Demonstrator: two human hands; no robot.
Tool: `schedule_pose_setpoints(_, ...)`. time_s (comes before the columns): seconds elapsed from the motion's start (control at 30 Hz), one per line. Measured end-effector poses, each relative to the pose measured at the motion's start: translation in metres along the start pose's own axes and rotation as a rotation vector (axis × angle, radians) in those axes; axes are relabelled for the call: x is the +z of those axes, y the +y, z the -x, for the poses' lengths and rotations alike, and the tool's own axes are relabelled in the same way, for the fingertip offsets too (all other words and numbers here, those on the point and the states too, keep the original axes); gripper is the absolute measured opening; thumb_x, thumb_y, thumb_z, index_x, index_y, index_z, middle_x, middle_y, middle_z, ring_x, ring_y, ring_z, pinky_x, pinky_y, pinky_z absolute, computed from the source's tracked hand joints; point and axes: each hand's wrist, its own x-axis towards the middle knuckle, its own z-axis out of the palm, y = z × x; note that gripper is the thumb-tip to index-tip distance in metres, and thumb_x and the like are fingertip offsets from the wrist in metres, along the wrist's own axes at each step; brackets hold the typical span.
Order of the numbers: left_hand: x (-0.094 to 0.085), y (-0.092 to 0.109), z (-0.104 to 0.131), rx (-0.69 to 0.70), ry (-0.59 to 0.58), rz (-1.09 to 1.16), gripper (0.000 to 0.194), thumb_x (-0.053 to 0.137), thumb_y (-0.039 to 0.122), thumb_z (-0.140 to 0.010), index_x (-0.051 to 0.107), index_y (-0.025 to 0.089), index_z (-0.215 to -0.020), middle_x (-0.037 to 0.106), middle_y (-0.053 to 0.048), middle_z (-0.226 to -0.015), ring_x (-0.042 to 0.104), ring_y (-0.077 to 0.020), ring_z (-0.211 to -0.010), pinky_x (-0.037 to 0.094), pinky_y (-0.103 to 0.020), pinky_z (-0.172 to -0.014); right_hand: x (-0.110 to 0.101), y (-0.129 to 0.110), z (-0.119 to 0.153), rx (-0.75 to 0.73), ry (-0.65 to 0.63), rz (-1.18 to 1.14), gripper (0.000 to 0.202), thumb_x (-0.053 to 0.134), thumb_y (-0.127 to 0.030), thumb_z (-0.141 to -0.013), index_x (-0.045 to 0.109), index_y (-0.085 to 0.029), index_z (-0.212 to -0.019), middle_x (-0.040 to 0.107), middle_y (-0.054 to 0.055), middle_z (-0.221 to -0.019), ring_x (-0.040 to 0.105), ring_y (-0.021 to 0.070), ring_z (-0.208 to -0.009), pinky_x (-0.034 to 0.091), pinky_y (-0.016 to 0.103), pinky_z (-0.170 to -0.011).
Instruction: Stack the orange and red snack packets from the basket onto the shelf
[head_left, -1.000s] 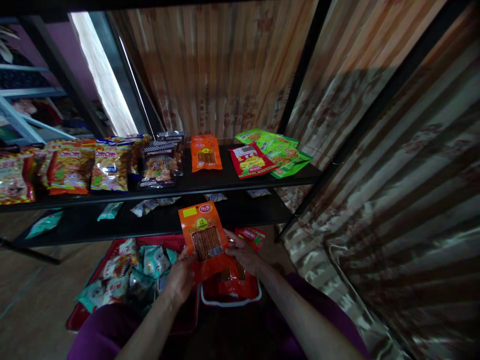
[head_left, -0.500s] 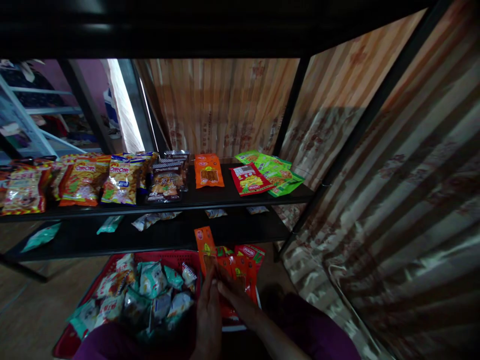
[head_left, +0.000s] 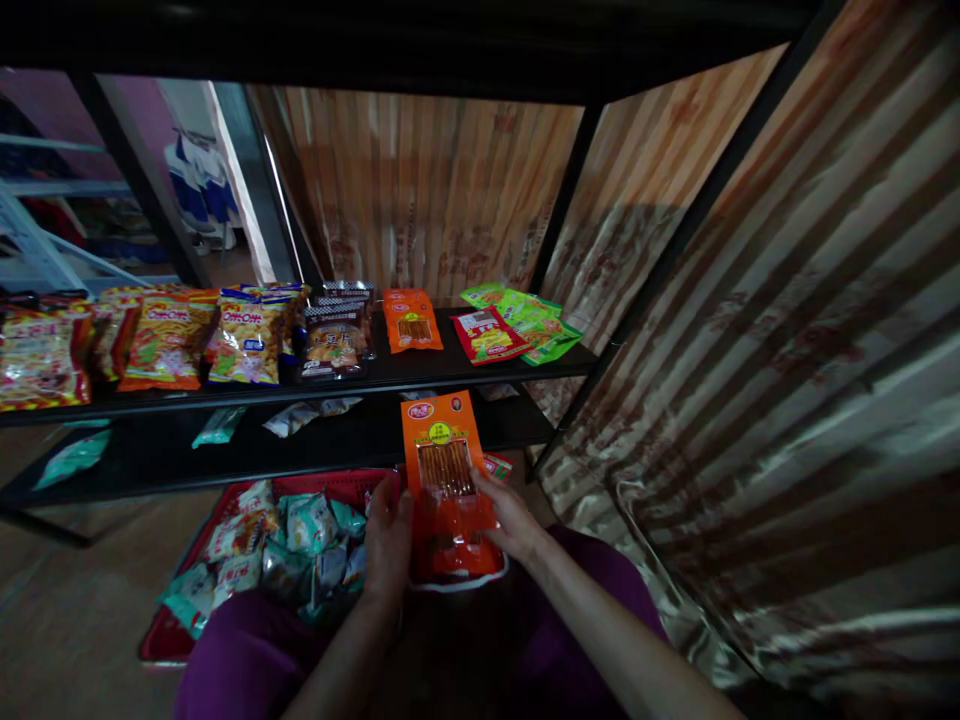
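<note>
An orange snack packet point(head_left: 446, 455) is raised upright in front of the lower shelf, its printed face showing. My right hand point(head_left: 510, 515) grips its right edge, the thumb on the front. Beside its left edge is my left hand point(head_left: 388, 540), fingers curved and apart; no packet shows in it. Below and behind the raised packet lie more orange packets point(head_left: 461, 555), with a red and green packet point(head_left: 499, 466) partly hidden there. Another orange packet point(head_left: 412, 321) lies on the upper shelf, next to a red packet point(head_left: 489, 337) and several green packets point(head_left: 551, 330).
Left on the upper shelf point(head_left: 300, 385) stand rows of snack bags point(head_left: 169, 340) and dark packs point(head_left: 334, 343). A few small packets point(head_left: 219, 427) lie on the lower shelf point(head_left: 161, 460). A red basket point(head_left: 169, 640) of wrapped snacks sits at lower left. Curtains point(head_left: 750, 380) hang right.
My hands have moved apart from their pressed-together pose. The orange packet is now raised face-on in my right hand. The view has shifted slightly.
</note>
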Motion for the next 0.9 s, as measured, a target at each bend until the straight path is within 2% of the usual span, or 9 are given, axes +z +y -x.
schedule_pose_setpoints(0.13, -0.004, 0.020, -0.003, -0.078, -0.198, 0.167, 0.040, 0.064, 0.038, -0.070, 0.063, 0.018, -0.104, 0.067, -0.011, -0.112, 0.062, -0.0232, -0.104, 0.048, -0.036, -0.090, 0.010, -0.014, 0.010, -0.045, -0.073, 0.015, 0.031, 0.078, -0.038, -0.064, 0.066, -0.019, -0.085, 0.073, 0.003, -0.080, 0.069, 0.0217, -0.082, 0.052, 0.035, -0.079)
schedule_pose_setpoints(0.23, -0.002, 0.018, -0.007, -0.083, -0.318, 0.135, 0.030, 0.066, 0.037, -0.062, 0.066, 0.019, -0.086, 0.072, -0.008, -0.091, 0.066, -0.0255, -0.088, 0.050, -0.039, -0.083, 0.012, -0.014, 0.016, -0.068, -0.059, 0.049, 0.032, 0.079, -0.039, -0.063, 0.067, -0.019, -0.086, 0.073, 0.003, -0.080, 0.069, 0.0204, -0.077, 0.053, 0.033, -0.076)
schedule_pose_setpoints(0.3, 0.001, 0.010, -0.011, -0.090, -0.322, 0.096, 0.023, 0.065, 0.036, -0.058, 0.066, 0.021, -0.075, 0.071, -0.007, -0.081, 0.065, -0.0266, -0.082, 0.050, -0.041, -0.080, 0.011, -0.012, 0.017, -0.079, -0.042, 0.093, 0.036, 0.079, -0.042, -0.063, 0.067, -0.018, -0.088, 0.072, 0.004, -0.078, 0.069, 0.0204, -0.073, 0.053, 0.033, -0.071)
schedule_pose_setpoints(0.4, 0.007, 0.000, -0.016, -0.115, -0.302, 0.128, 0.020, 0.065, 0.036, -0.055, 0.066, 0.025, -0.072, 0.070, -0.006, -0.076, 0.064, -0.0263, -0.077, 0.050, -0.041, -0.076, 0.010, -0.012, 0.018, -0.132, -0.016, 0.154, 0.043, 0.079, -0.045, -0.063, 0.066, -0.017, -0.093, 0.072, 0.005, -0.078, 0.069, 0.0215, -0.072, 0.053, 0.033, -0.067)
schedule_pose_setpoints(0.5, 0.016, 0.004, -0.020, -0.101, -0.275, 0.152, 0.017, 0.065, 0.036, -0.057, 0.066, 0.026, -0.071, 0.067, -0.005, -0.070, 0.061, -0.0233, -0.067, 0.050, -0.037, -0.068, 0.013, -0.018, 0.016, -0.182, -0.003, 0.158, 0.042, 0.077, -0.044, -0.065, 0.066, -0.019, -0.097, 0.073, 0.005, -0.084, 0.069, 0.0227, -0.078, 0.053, 0.034, -0.070)
schedule_pose_setpoints(0.6, 0.026, 0.025, -0.029, -0.051, -0.252, 0.168, 0.016, 0.064, 0.036, -0.059, 0.064, 0.024, -0.069, 0.061, -0.003, -0.059, 0.058, -0.0209, -0.060, 0.048, -0.034, -0.062, 0.022, -0.031, 0.009, -0.227, 0.001, 0.174, 0.040, 0.075, -0.046, -0.068, 0.065, -0.021, -0.098, 0.073, 0.005, -0.087, 0.069, 0.0235, -0.082, 0.053, 0.034, -0.071)
schedule_pose_setpoints(0.7, 0.036, 0.055, -0.047, -0.021, -0.262, 0.195, 0.018, 0.062, 0.034, -0.063, 0.065, 0.021, -0.075, 0.062, 0.000, -0.061, 0.060, -0.0202, -0.065, 0.048, -0.031, -0.062, 0.033, -0.052, -0.013, -0.313, 0.019, 0.229, 0.046, 0.074, -0.051, -0.065, 0.065, -0.020, -0.098, 0.072, 0.005, -0.091, 0.067, 0.0242, -0.084, 0.052, 0.035, -0.072)
schedule_pose_setpoints(0.8, 0.050, 0.085, -0.075, 0.028, -0.235, 0.244, 0.021, 0.061, 0.029, -0.063, 0.065, 0.017, -0.079, 0.067, -0.002, -0.072, 0.062, -0.0172, -0.066, 0.049, -0.028, -0.062, 0.045, -0.078, -0.053, -0.397, 0.028, 0.295, 0.046, 0.073, -0.054, -0.064, 0.065, -0.019, -0.093, 0.072, 0.005, -0.086, 0.066, 0.0229, -0.080, 0.051, 0.034, -0.071)
schedule_pose_setpoints(0.9, 0.067, 0.113, -0.113, 0.111, -0.208, 0.267, 0.020, 0.059, 0.025, -0.064, 0.064, 0.015, -0.080, 0.068, -0.003, -0.074, 0.062, -0.0147, -0.063, 0.049, -0.026, -0.060, 0.056, -0.107, -0.102, -0.502, 0.060, 0.370, 0.044, 0.073, -0.054, -0.062, 0.065, -0.019, -0.086, 0.071, 0.003, -0.080, 0.065, 0.0210, -0.073, 0.051, 0.032, -0.068)
